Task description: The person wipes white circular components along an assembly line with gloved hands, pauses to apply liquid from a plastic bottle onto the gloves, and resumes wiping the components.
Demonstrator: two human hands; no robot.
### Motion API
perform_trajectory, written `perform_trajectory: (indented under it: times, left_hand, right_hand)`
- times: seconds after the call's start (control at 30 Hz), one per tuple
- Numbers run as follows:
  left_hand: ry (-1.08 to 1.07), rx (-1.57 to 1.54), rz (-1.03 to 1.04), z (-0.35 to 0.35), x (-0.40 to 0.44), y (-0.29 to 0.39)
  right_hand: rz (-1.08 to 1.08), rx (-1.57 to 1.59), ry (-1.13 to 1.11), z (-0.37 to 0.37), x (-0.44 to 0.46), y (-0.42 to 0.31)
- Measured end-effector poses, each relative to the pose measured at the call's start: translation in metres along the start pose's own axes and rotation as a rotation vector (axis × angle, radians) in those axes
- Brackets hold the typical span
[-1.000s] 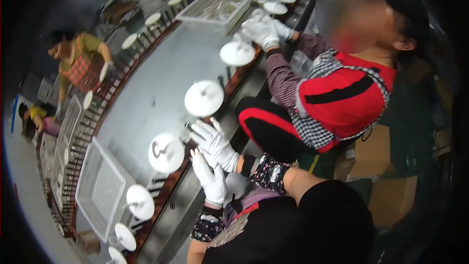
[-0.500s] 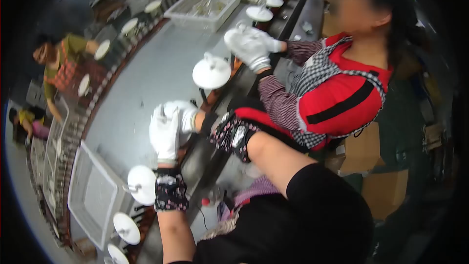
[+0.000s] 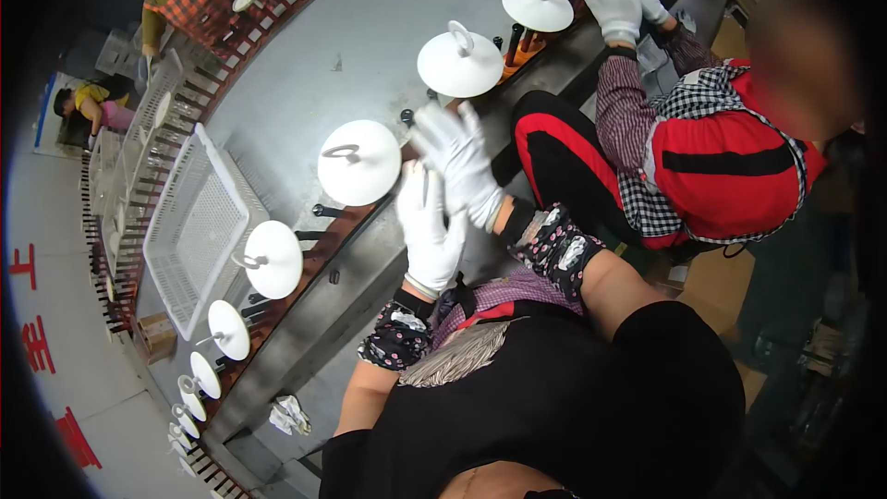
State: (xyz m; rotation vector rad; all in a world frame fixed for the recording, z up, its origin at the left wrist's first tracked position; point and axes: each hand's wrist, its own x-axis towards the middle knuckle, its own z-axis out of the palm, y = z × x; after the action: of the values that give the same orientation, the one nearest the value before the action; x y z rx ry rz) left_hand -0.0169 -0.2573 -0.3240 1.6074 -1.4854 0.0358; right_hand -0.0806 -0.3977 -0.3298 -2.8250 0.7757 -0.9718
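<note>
White gloves cover both of my hands. My left hand (image 3: 431, 233) is held up over the near metal edge, fingers extended and thumb apart, holding nothing. Beside it, slightly higher and to the right, my right hand (image 3: 459, 164) has its fingers spread and is empty. Just left of my hands is a white disc with a ring handle (image 3: 370, 166), which neither hand appears to grip. Another white disc (image 3: 460, 65) stands above my right hand, and a third disc (image 3: 280, 261) is at the lower left. Dark pegs (image 3: 325, 211) stick out beside the discs.
A co-worker in red (image 3: 721, 162) sits at the right, gloved hands (image 3: 610, 0) near another disc. An empty white basket (image 3: 199, 222) lies on the grey table (image 3: 314, 55). Two people are beyond it. Cardboard boxes (image 3: 716, 286) stand at the right.
Half a second ago my hands were together over a disc's place; now they are drawn back towards me and slightly apart, fingers spread. The camera view has shifted, and the co-worker's hands are at another disc.
</note>
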Motion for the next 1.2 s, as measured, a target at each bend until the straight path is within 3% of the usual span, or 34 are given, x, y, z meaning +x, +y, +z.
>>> perform_trajectory:
  times: [0.07,0.13,0.17,0.3,0.33,0.43,0.47,0.53,0.6,0.63,0.67,0.73,0.8,0.87,0.97,1.07,1.13,1.2]
  left_hand:
    - [-0.054,0.053,0.053,0.001,0.022,0.009]
    - [-0.023,0.114,0.014,0.006,0.054,0.009]
    - [0.026,0.155,0.010,0.014,0.072,0.002]
    - [0.078,0.209,-0.018,0.038,0.137,-0.039]
    - [0.143,0.217,-0.013,0.037,0.152,-0.037]
    - [-0.049,0.016,-0.277,0.024,0.187,-0.052]
    - [-0.085,-0.014,-0.356,0.022,0.188,-0.063]
    - [-0.028,0.038,-0.308,0.020,0.177,-0.079]
    - [0.070,0.121,-0.200,0.017,0.153,-0.093]
    - [0.116,0.164,-0.142,0.013,0.141,-0.094]
    - [0.144,0.156,-0.170,0.010,0.131,-0.093]
    - [0.203,0.136,-0.224,-0.003,0.109,-0.082]
    - [0.165,0.175,-0.160,-0.023,0.086,-0.048]
    - [0.210,0.215,-0.136,-0.022,0.062,-0.027]
    - [0.170,0.264,-0.097,0.002,-0.003,-0.021]
    - [-0.090,-0.002,-0.086,0.007,-0.012,0.004]
    - [-0.007,0.086,0.062,0.008,0.008,0.006]
    - [0.048,0.124,-0.046,0.011,0.046,0.009]
  right_hand:
    - [0.303,-0.025,0.082,-0.007,0.019,0.024]
    - [0.307,0.116,0.185,-0.023,0.056,0.042]
    - [0.279,-0.050,0.166,-0.012,0.064,0.049]
    - [0.212,-0.004,-0.095,0.003,0.095,0.074]
    - [0.168,0.144,-0.099,0.006,0.102,0.079]
    - [-0.077,0.317,-0.280,0.030,0.135,0.086]
    - [-0.041,0.277,-0.531,0.021,0.141,0.087]
    - [-0.012,0.213,-0.545,0.019,0.139,0.076]
    - [-0.057,0.399,-0.354,0.047,0.127,0.065]
    - [-0.038,0.392,-0.220,0.017,0.121,0.045]
    - [-0.012,0.519,-0.044,0.047,0.107,0.042]
    - [0.010,0.398,-0.092,0.010,0.094,0.011]
    - [-0.041,0.284,0.072,0.022,0.067,-0.004]
    - [0.013,0.468,-0.011,0.001,0.047,-0.022]
    - [-0.170,0.113,-0.055,0.005,0.002,-0.021]
    - [0.040,-0.100,-0.054,-0.001,-0.009,0.007]
    - [0.259,0.117,0.202,-0.012,0.014,0.022]
    - [0.211,0.086,0.174,-0.024,0.044,0.032]
